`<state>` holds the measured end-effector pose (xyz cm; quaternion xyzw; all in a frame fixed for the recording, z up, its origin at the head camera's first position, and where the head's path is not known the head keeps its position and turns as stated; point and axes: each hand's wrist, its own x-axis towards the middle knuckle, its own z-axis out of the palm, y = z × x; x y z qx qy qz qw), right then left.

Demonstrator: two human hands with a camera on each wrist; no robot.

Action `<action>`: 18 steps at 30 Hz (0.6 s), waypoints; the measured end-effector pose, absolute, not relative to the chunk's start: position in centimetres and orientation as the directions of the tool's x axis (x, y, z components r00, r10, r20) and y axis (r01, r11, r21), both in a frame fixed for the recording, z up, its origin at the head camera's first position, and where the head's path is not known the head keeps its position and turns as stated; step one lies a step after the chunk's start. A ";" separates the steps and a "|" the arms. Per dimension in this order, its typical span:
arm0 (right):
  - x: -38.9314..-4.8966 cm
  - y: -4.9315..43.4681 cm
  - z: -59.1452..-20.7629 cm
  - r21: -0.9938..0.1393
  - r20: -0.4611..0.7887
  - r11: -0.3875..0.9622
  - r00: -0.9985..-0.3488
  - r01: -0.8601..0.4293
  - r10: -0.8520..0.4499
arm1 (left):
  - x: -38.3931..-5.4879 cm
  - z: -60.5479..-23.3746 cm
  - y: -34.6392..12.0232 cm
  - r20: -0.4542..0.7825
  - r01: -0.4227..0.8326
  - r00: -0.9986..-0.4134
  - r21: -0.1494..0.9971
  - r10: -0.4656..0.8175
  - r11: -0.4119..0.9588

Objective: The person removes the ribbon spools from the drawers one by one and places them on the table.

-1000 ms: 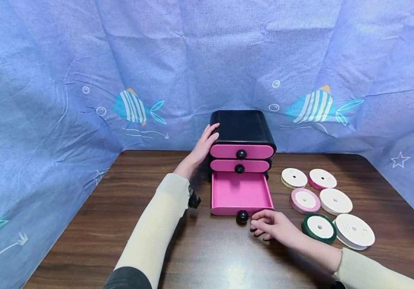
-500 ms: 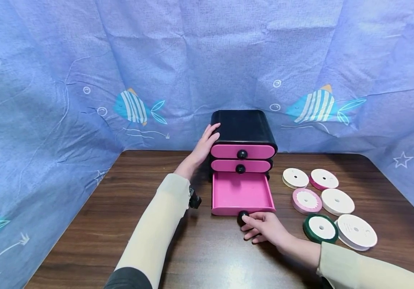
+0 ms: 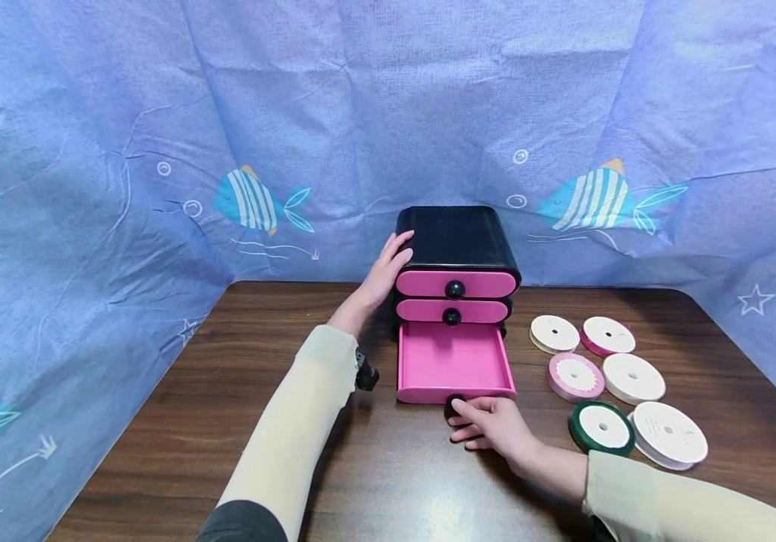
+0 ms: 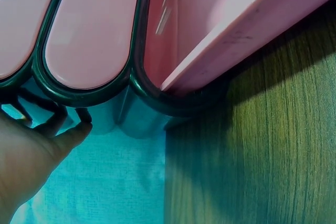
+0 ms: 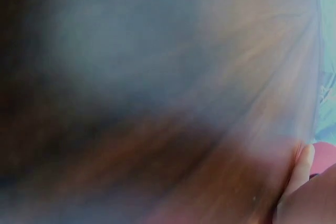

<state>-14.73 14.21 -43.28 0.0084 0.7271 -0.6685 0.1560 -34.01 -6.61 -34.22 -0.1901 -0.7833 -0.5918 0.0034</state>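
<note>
A black drawer cabinet [image 3: 455, 237] with pink drawer fronts stands on the table. Its lowest drawer [image 3: 454, 357] is pulled out, and the pink inside holds nothing. My left hand [image 3: 379, 277] lies against the cabinet's left side, fingertips on the top edge. In the left wrist view the same hand [image 4: 31, 156] touches the black casing beside the upper drawers. With thumb and fingers, my right hand [image 3: 499, 430] pinches the round black knob [image 3: 451, 409] of the lowest drawer, partly covering it. The right wrist view is mostly blurred tabletop, with a finger [image 5: 302, 167] at the lower right.
Several ribbon spools lie flat to the right of the cabinet, among them a green spool [image 3: 601, 427], a pink spool [image 3: 575, 376] and a large white spool [image 3: 669, 434]. Behind the wooden table [image 3: 245, 361] hangs a blue fish-patterned cloth [image 3: 388, 113].
My right hand has moved left from beside the knob and taken hold of it. The left hand and the pulled-out drawer look unmoved.
</note>
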 end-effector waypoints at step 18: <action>-17.0 12.9 -42.9 -0.976 -0.214 0.044 -0.974 0.211 -0.080 | -34.1 -34.3 -6.6 0.236 0.308 -0.924 0.926 0.301 0.218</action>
